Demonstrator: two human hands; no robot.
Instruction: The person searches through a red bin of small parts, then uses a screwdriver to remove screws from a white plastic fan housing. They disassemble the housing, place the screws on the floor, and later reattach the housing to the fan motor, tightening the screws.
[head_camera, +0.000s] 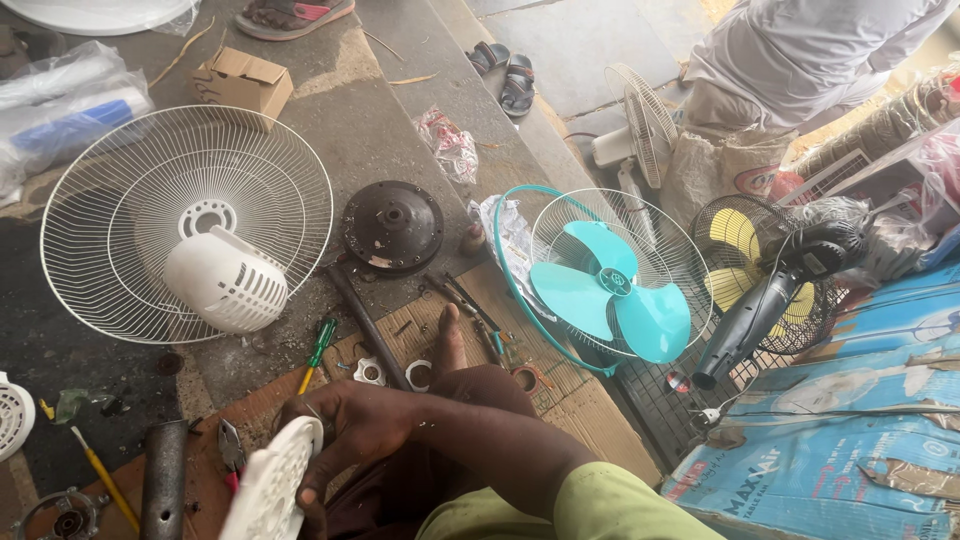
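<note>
Item: our right hand (350, 425), fingers (310, 497) clamped on a white vented fan cover (268, 485); left hand unseen. Beyond the cover: green screwdriver (320, 345), white wire guard (150, 190) lying detached with its motor housing (226, 282); reassembly appeared unfinished.

Hand (345, 425) gripping white vented cover (268, 490) low over cardboard sheet (575, 405), hemmed in close. White fan guard (150, 190) with white motor housing (228, 282) blocking far left. Dark round plate (393, 226) sitting beyond, bare concrete strip running open between them. Screwdriver (318, 350), pliers (232, 445), metal rings (370, 372) crowding sheet's left edge. Teal fan (610, 290) standing right, closing off sheet's right edge. Metal pipe (165, 480) lying at near left corner.
</note>
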